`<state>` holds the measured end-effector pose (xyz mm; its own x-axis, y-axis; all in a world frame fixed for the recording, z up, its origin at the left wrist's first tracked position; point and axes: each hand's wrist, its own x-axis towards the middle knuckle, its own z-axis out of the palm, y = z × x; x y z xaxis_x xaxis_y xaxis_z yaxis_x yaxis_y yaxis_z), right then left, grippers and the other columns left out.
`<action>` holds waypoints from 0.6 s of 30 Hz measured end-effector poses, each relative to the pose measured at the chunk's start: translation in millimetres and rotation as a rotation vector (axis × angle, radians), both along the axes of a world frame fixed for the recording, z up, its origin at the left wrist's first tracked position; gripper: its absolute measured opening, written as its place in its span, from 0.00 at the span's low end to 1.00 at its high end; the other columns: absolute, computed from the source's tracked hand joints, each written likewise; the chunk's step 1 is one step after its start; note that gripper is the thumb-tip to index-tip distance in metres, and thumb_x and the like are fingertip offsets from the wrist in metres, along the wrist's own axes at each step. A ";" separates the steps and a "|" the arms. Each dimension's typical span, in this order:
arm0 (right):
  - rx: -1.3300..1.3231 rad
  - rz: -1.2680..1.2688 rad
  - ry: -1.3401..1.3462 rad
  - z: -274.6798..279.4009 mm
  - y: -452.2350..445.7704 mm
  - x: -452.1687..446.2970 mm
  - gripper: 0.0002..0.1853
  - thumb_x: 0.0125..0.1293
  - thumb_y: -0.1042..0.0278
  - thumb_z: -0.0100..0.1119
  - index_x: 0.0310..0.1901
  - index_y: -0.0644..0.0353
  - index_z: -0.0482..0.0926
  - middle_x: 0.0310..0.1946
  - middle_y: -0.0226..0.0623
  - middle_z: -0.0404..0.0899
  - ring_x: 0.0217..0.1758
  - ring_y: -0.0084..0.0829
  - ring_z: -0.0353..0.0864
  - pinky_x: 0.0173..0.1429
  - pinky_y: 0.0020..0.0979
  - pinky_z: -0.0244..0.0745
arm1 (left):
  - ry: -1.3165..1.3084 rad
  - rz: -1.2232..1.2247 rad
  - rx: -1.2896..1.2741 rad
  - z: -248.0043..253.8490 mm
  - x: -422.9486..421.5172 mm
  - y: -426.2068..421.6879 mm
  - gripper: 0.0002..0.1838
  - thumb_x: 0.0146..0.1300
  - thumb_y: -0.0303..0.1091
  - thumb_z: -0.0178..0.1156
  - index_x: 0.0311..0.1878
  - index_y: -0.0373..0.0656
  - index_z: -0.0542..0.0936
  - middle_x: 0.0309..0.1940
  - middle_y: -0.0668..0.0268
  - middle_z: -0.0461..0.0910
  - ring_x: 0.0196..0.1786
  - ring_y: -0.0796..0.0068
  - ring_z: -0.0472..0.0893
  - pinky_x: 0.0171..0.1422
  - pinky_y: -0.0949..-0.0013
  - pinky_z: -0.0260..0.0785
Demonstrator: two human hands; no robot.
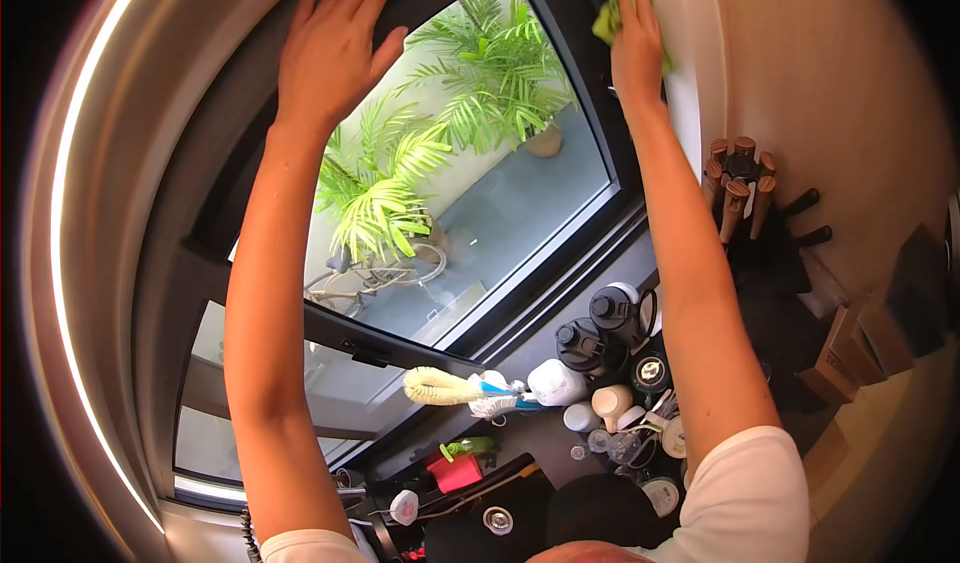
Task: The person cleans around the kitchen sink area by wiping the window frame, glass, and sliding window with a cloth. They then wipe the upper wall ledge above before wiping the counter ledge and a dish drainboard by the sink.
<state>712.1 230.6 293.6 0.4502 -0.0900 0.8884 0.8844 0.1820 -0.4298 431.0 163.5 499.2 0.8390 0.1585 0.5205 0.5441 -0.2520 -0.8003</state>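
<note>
My left hand (335,53) lies flat with its fingers spread against the dark window frame, at the top left of the glass. Up on the right, my right hand (637,58) is closed on a green cloth (607,25) and presses it to the pale wall edge beside the window frame (590,53). Part of the cloth is hidden behind my fingers. Between my raised arms is the window pane (480,203), with leafy potted plants (500,73) and a bicycle (385,275) showing beyond it.
Below the window a crowded counter holds black-lidded bottles (590,343), a yellow-bristled brush (435,387), cups (610,401) and a pink holder (455,473). Wooden-handled utensils (740,183) stand to the right of my right arm. A lit strip (65,183) curves along the left.
</note>
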 end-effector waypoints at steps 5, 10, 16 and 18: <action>0.081 -0.022 0.082 9.1 8.4 8.2 0.17 0.52 0.82 0.52 0.45 0.68 0.80 0.47 0.53 0.77 0.48 0.49 0.76 0.55 0.41 0.73 | 0.044 0.017 -0.035 5.3 0.4 1.7 0.40 0.63 0.46 0.55 0.74 0.38 0.53 0.76 0.56 0.50 0.79 0.60 0.47 0.82 0.58 0.33; 0.117 0.184 0.065 106.6 8.2 -9.3 0.19 0.58 0.80 0.50 0.53 0.69 0.76 0.54 0.60 0.72 0.57 0.56 0.73 0.62 0.45 0.68 | 0.059 0.024 -0.072 5.2 1.8 -8.1 0.44 0.60 0.50 0.57 0.73 0.35 0.53 0.76 0.53 0.50 0.78 0.59 0.47 0.82 0.58 0.34; 0.370 0.291 -0.087 178.0 -14.8 -82.9 0.19 0.54 0.86 0.48 0.50 0.72 0.77 0.52 0.60 0.74 0.57 0.59 0.72 0.63 0.47 0.67 | 0.063 -0.093 -0.094 5.8 -0.9 1.1 0.47 0.55 0.50 0.61 0.72 0.33 0.55 0.74 0.50 0.52 0.78 0.56 0.49 0.81 0.54 0.37; 0.420 0.346 -0.290 165.7 -40.8 -117.3 0.18 0.53 0.85 0.50 0.48 0.71 0.77 0.49 0.57 0.77 0.55 0.57 0.74 0.61 0.46 0.69 | 0.064 -0.103 -0.125 9.9 -3.9 -0.1 0.47 0.54 0.49 0.61 0.72 0.33 0.55 0.74 0.49 0.52 0.78 0.55 0.49 0.81 0.53 0.37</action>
<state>594.8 189.8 459.3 0.2611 -0.3510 0.8992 0.8142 0.5806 -0.0098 427.1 163.5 509.1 0.8852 0.1300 0.4467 0.4587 -0.4035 -0.7917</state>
